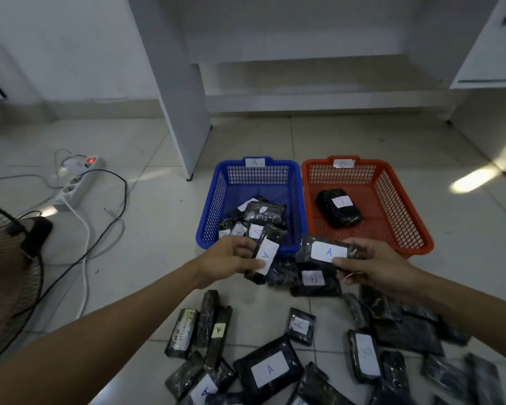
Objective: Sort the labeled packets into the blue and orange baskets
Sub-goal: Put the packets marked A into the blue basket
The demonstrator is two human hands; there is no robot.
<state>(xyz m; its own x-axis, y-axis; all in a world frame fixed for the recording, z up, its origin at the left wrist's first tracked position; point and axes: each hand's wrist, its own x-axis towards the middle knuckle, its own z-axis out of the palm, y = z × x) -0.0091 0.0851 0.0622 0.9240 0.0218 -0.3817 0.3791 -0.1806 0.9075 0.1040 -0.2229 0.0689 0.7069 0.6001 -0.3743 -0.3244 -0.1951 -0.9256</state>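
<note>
Left hand (231, 260) holds in its grip a black packet w/ label "A" (264, 255), just at the front rim of the blue basket (214, 206). Right hand (371, 266) pinches another "A" packet (327, 251), between the blue and the orange basket (392, 194). Orange one has 1 packet (339, 207); blue has several. More packets (270, 369) lie on the floor (146, 276).

Dim, bluish indoor light, a bright sun patch (473, 179) at right, wide-angle bending, soft edges.
</note>
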